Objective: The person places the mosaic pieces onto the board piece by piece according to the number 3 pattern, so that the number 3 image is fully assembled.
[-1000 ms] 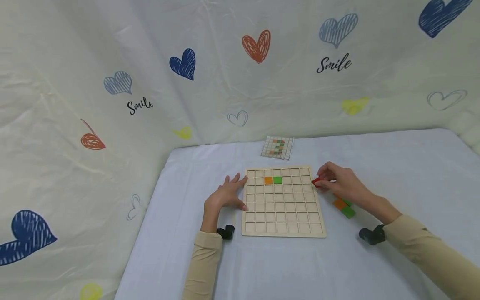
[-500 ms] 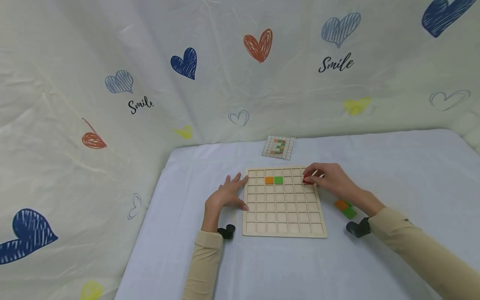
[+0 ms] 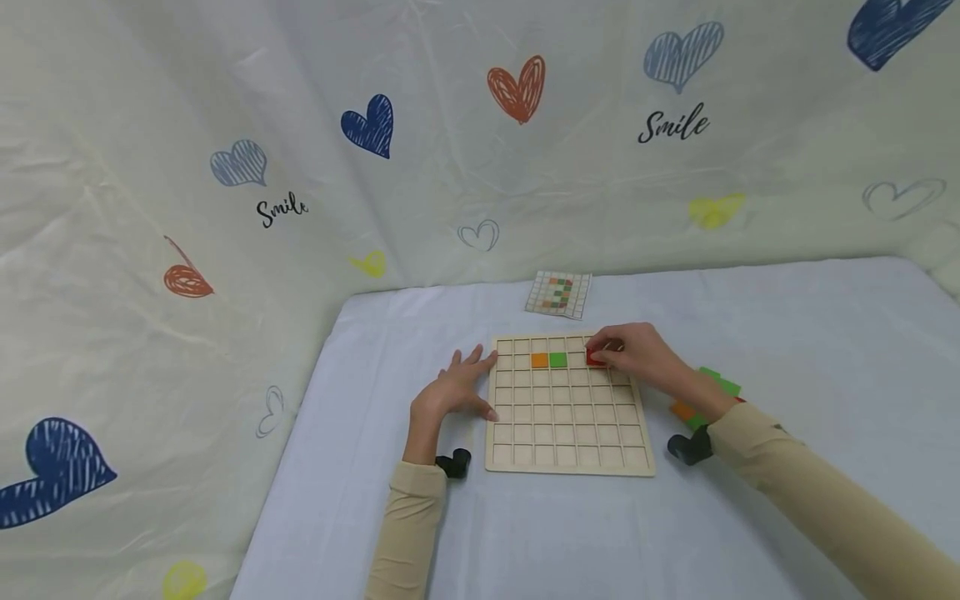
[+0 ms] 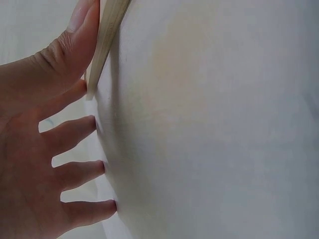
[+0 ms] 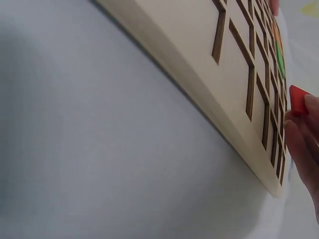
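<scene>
A wooden grid board (image 3: 562, 415) lies on the white-covered table. In its second row an orange tile (image 3: 540, 360) and a green tile (image 3: 558, 360) sit side by side. My right hand (image 3: 637, 354) pinches a red tile (image 3: 593, 358) over that row, right of the green one; the right wrist view shows this red tile (image 5: 298, 99) tilted between thumb and fingers. With fingers spread, my left hand (image 3: 450, 393) touches the board's left edge. Thumb and index finger meet the wooden rim in the left wrist view, while the other fingertips rest on the cloth.
Several loose tiles, among them green (image 3: 720, 381) and orange (image 3: 682, 410) ones, lie right of the board, partly hidden by my right forearm. Behind the board is a card (image 3: 558, 294) with a coloured grid pattern. A printed curtain (image 3: 420, 192) hangs at the back.
My right hand has carried the red tile leftward, from beside the board's right edge to over its second row. My left hand has stayed at the board's left edge.
</scene>
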### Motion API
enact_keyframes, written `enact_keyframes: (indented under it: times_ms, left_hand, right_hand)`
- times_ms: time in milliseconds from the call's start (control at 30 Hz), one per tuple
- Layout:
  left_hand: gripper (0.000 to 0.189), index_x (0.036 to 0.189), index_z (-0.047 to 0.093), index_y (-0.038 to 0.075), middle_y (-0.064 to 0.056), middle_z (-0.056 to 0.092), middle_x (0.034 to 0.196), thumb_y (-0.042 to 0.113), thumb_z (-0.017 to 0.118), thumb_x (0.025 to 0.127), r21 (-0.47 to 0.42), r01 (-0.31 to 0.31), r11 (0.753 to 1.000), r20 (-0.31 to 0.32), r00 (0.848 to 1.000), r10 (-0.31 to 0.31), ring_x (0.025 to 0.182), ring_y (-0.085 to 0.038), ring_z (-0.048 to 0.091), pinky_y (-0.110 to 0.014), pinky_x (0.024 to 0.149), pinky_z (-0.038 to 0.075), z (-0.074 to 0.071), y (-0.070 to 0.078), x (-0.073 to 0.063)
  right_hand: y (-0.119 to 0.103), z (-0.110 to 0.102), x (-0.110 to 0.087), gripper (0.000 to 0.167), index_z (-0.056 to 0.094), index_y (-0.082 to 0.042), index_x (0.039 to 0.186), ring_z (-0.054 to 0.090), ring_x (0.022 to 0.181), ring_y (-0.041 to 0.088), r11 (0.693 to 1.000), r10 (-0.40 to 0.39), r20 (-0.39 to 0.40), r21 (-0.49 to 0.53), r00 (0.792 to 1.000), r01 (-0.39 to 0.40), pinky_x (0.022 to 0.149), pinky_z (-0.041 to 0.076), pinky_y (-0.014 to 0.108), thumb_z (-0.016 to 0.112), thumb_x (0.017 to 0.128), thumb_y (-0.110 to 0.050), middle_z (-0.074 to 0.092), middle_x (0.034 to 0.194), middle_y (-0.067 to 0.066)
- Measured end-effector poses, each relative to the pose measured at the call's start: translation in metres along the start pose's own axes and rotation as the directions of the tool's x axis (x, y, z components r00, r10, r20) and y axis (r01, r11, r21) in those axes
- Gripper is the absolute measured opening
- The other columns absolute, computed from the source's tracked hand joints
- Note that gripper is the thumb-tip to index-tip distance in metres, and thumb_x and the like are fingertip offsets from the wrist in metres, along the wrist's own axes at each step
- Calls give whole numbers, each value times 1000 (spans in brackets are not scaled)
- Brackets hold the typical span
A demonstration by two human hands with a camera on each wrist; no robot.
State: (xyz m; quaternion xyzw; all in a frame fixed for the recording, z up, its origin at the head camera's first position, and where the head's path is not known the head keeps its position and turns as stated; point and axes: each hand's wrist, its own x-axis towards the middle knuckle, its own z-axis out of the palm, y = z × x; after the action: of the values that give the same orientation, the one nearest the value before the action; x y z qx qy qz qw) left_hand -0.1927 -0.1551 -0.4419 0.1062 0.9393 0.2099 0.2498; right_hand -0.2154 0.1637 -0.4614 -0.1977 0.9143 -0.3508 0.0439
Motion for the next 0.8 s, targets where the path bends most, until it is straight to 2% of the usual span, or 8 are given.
enact_keyframes:
  times_ms: [167,400,600,800]
  left_hand:
    - [107,164,28,23,-5,10,174,24,91,78,-14,3,1000,3,1000,-3,160,-40,-3,-66,125,11,0,0,0]
    - [107,164,28,23,-5,10,174,24,91,77,-21,1,1000,0,1000,-1,160,-40,-3,-65,126,11,1,1,-1]
    - [108,164,29,23,-5,10,174,24,92,77,-19,-2,1000,-4,1000,2,160,-40,-2,-65,126,11,1,1,-1]
    - [108,164,29,24,-4,11,174,23,92,76,-16,1,1000,-10,1000,-2,160,-40,-2,-65,126,12,1,-1,-1]
  right_hand:
    - [-4,5,7,11,78,-3,101,71,81,21,1000,-26,-6,-7,1000,26,77,58,39,74,91,-4,78,92,9]
    - [-7,13,16,10,78,-4,100,69,86,22,999,-34,-3,-9,999,34,83,59,42,77,91,-6,78,96,9]
    - [-7,17,17,7,80,-4,96,71,86,26,995,-91,-21,-41,996,90,79,58,44,75,91,-4,79,93,10]
    - [-8,21,18,7,79,-2,96,69,82,23,995,-82,-24,-55,996,80,75,59,41,74,91,-1,77,92,10]
